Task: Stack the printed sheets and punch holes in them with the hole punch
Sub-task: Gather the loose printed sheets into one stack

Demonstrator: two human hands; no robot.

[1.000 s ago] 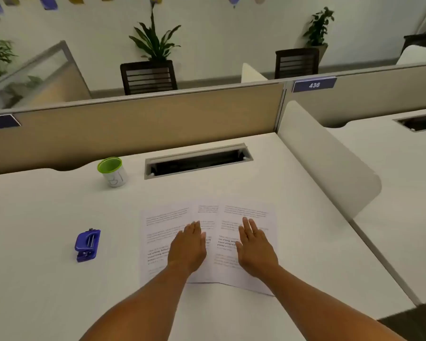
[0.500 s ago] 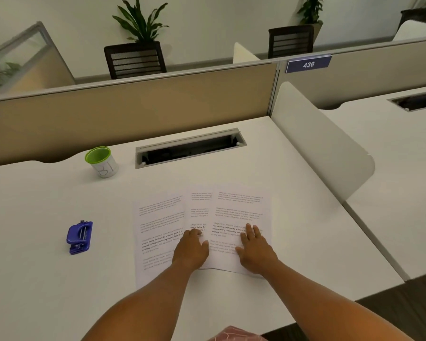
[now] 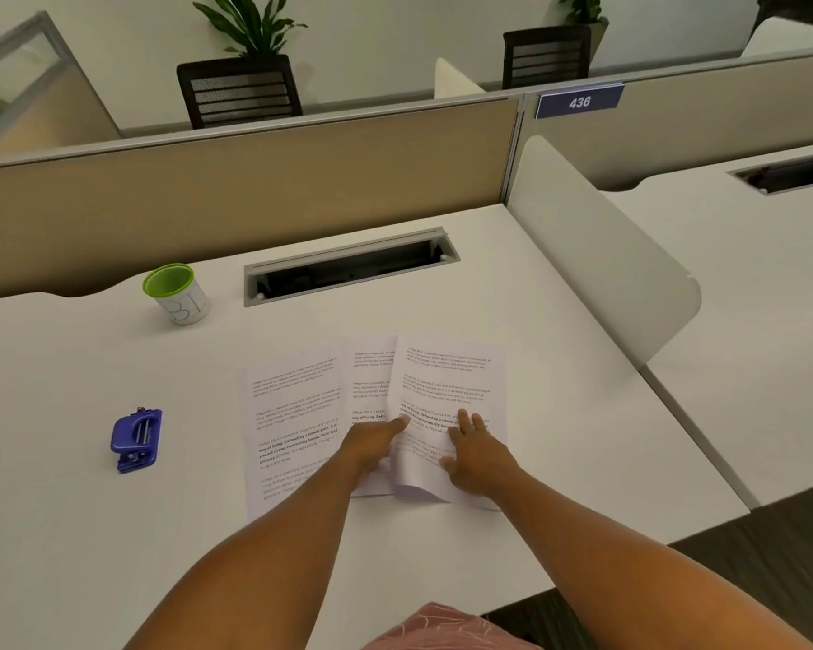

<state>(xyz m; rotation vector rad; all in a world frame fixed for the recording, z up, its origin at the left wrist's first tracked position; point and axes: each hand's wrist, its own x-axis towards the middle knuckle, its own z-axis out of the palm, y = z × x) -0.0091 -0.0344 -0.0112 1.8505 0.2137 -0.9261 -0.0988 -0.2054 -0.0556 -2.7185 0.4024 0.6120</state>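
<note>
White printed sheets are fanned out right of the hole punch on the surface; the rightmost sheet gets pinched by the left hand, right hand flat, ungripped. Could easily be creased if dragged.

White desk, open-plan office. Cable tray slot recessed at 12 o'clock. Tan partition panel runs along the far edge; blue number plate "436" at 1 o'clock. White curved side divider at 2 o'clock, second white desk beyond it. Two dark slatted chairs behind the partition, potted plants against a pale wall. Dark carpet at 4 o'clock. Even, soft light.
</note>
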